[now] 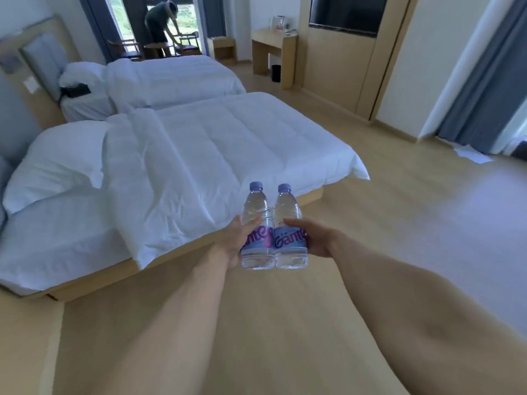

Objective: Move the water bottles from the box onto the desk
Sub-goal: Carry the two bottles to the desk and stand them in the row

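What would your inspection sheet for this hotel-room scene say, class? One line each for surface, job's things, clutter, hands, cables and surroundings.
Surface: desk against the far wall, small items on top.
Job's things: left bottle and right bottle, upright, side by side, carried above the floor; box not seen.
Clutter: white papers on the floor by the curtain.
Hands: left hand grips the left bottle; right hand grips the right bottle.
Cables: nothing seen.
Surroundings: two white beds; wall TV; another person bending by chairs.
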The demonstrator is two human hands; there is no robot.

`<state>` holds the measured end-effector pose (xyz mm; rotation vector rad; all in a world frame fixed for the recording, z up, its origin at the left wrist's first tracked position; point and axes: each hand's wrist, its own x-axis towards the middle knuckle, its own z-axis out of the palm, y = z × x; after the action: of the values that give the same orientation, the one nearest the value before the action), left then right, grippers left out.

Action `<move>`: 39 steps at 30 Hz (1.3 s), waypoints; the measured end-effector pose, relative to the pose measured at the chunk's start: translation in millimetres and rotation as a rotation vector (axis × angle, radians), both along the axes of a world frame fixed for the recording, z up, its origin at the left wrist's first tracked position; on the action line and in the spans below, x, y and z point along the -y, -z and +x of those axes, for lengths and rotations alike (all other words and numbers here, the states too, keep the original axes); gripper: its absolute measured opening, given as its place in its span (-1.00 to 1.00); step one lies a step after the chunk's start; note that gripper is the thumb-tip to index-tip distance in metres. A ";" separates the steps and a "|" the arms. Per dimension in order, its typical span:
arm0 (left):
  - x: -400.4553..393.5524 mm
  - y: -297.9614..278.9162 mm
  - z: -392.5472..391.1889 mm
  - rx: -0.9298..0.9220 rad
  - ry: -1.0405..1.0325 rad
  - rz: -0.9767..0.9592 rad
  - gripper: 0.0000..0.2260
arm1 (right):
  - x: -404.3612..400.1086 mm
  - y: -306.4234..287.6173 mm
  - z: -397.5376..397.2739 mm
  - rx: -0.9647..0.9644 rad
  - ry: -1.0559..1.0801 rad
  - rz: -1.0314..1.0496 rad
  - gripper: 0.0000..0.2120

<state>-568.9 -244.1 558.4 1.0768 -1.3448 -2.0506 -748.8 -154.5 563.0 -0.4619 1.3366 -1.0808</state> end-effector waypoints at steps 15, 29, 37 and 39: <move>-70.1 -6.5 -249.4 0.023 0.373 -0.060 -0.63 | -122.6 4.3 -212.6 0.011 0.368 0.026 -0.61; -27.2 7.4 -431.7 0.132 0.632 -0.091 -0.58 | -122.4 20.5 -360.4 -0.161 0.614 0.112 -0.66; 61.7 8.7 -554.4 0.140 0.750 -0.067 -0.62 | -48.4 16.6 -466.7 -0.167 0.708 0.129 -0.68; 82.9 7.1 -584.5 0.124 0.761 -0.072 -0.62 | -30.2 13.5 -492.5 -0.172 0.713 0.134 -0.66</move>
<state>-1153.4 -326.9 551.2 0.7225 -2.1126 -2.4316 -1241.2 -124.3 549.5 0.0435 1.7754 -1.5375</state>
